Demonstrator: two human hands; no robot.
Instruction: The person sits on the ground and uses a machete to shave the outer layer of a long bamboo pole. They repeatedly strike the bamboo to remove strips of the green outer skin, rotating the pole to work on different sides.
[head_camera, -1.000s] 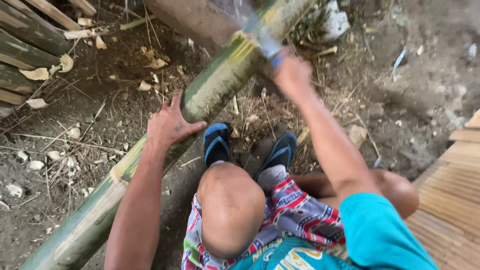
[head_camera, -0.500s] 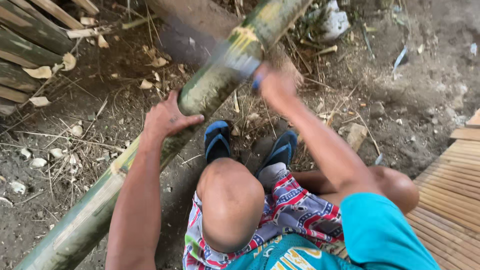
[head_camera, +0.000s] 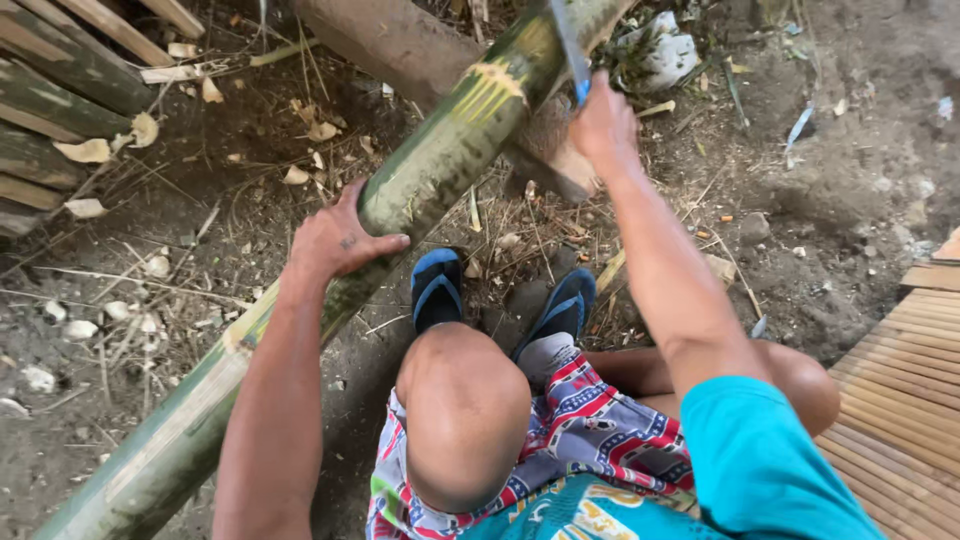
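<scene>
Diagonally across the dirt ground lies a long green bamboo pole, its long axis running from the lower left corner up to the top right, where it rests over a brown log. Split bamboo slats crowd the upper left edge, and a slatted bamboo platform closes off the lower right; open dirt remains on the right of the pole and in the littered patch to its left. Below the pole, two feet in blue sandals sit just beside it. Midway along it, the left hand presses flat on the pole, fingers spread and not closed round it. Higher up, the right hand is clenched on the handle of a blade, which points upward, its edge against the pole.
</scene>
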